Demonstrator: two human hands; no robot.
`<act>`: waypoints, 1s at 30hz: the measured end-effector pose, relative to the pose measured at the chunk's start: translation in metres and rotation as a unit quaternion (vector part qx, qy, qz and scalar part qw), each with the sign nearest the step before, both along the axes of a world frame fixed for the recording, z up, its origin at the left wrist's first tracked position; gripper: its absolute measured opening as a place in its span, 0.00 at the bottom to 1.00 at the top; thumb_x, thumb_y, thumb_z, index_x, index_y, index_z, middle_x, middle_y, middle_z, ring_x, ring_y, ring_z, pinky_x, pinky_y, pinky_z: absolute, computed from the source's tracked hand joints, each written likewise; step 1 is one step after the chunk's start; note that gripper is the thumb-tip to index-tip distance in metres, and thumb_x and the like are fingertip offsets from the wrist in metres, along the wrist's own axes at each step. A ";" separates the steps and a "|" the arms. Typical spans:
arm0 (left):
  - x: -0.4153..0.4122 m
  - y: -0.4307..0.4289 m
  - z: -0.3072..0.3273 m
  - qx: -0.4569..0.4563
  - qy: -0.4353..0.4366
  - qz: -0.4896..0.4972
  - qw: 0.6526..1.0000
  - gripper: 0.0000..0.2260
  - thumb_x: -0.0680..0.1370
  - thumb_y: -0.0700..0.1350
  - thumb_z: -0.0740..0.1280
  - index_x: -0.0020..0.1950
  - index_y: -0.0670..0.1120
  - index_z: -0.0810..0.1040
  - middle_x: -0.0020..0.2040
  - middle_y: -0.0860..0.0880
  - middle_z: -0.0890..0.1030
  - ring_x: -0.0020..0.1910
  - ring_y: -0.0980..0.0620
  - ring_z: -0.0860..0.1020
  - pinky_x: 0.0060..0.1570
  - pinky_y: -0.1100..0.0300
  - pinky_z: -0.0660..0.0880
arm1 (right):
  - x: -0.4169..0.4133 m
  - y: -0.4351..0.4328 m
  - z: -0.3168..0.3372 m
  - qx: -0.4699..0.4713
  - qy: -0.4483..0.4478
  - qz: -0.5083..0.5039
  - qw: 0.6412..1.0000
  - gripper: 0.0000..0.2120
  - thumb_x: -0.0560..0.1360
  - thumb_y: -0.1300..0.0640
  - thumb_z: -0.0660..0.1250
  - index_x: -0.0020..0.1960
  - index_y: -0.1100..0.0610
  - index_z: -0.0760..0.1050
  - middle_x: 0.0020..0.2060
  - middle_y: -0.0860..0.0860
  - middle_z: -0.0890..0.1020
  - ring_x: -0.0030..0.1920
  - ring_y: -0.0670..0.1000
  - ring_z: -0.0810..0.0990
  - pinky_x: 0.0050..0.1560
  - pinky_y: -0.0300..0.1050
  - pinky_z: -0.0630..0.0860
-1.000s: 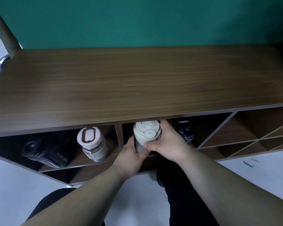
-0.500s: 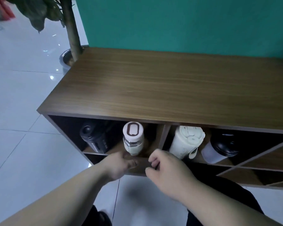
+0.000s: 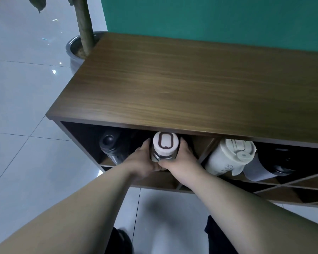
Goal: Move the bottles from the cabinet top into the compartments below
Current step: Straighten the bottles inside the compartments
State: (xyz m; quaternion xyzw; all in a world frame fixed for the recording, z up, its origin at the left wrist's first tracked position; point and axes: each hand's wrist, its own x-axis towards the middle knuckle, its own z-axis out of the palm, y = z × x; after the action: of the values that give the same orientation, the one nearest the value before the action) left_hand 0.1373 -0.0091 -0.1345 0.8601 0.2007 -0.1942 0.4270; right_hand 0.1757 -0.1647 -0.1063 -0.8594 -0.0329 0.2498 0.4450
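Observation:
A glass bottle with a white lid (image 3: 165,146) stands in the left compartment of the wooden cabinet (image 3: 191,85). My left hand (image 3: 142,159) grips its left side and my right hand (image 3: 182,160) grips its right side. A black bottle (image 3: 111,150) stands to its left in the same compartment. In the compartment to the right lean a cream tumbler (image 3: 228,156) and a black-lidded grey cup (image 3: 264,165). The cabinet top bears no bottles.
A potted plant with a metal pot (image 3: 75,50) stands at the cabinet's left end. A teal wall (image 3: 209,17) runs behind. Diagonal dividers (image 3: 292,182) form lower compartments at the right. Glossy white floor tiles (image 3: 26,125) lie to the left.
My hands let go of the cream tumbler, moved left past the divider and closed on the white-lidded glass bottle. The view shifted left too.

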 end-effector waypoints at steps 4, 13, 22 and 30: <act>0.002 0.002 -0.008 -0.028 -0.019 -0.004 0.999 0.53 0.59 0.64 0.80 0.79 0.64 0.57 0.67 0.56 0.80 0.64 0.53 0.80 0.66 0.51 0.77 | 0.006 0.006 -0.001 0.009 0.012 -0.010 1.000 0.36 0.59 0.51 0.77 0.65 0.48 0.71 0.58 0.44 0.80 0.58 0.48 0.80 0.55 0.44 0.76; 0.003 0.002 -0.009 -0.027 -0.040 -0.009 0.999 0.32 0.71 0.51 0.79 0.71 0.61 0.69 0.56 0.61 0.83 0.57 0.56 0.82 0.60 0.59 0.77 | 0.009 0.006 -0.007 -0.005 0.007 -0.007 1.000 0.32 0.63 0.52 0.79 0.64 0.46 0.74 0.56 0.43 0.83 0.57 0.47 0.81 0.56 0.44 0.76; 0.004 0.003 -0.015 -0.020 -0.039 -0.009 0.999 0.33 0.70 0.54 0.79 0.72 0.61 0.69 0.58 0.60 0.84 0.57 0.55 0.83 0.63 0.50 0.79 | 0.010 0.004 -0.008 -0.010 0.002 0.006 1.000 0.27 0.65 0.53 0.79 0.60 0.43 0.74 0.56 0.43 0.83 0.57 0.47 0.80 0.60 0.44 0.75; 0.005 0.005 -0.019 -0.034 -0.037 -0.012 0.999 0.35 0.68 0.56 0.80 0.72 0.62 0.68 0.56 0.61 0.84 0.56 0.55 0.83 0.64 0.50 0.78 | 0.011 0.003 -0.013 -0.005 -0.006 0.006 1.000 0.24 0.65 0.51 0.78 0.57 0.41 0.73 0.55 0.42 0.83 0.56 0.46 0.81 0.60 0.47 0.77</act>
State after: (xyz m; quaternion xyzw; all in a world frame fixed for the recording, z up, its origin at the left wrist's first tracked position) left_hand 0.1427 -0.0039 -0.1534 0.8539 0.1678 -0.1740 0.4609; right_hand 0.1869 -0.1618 -0.1192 -0.8629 -0.0390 0.2476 0.4389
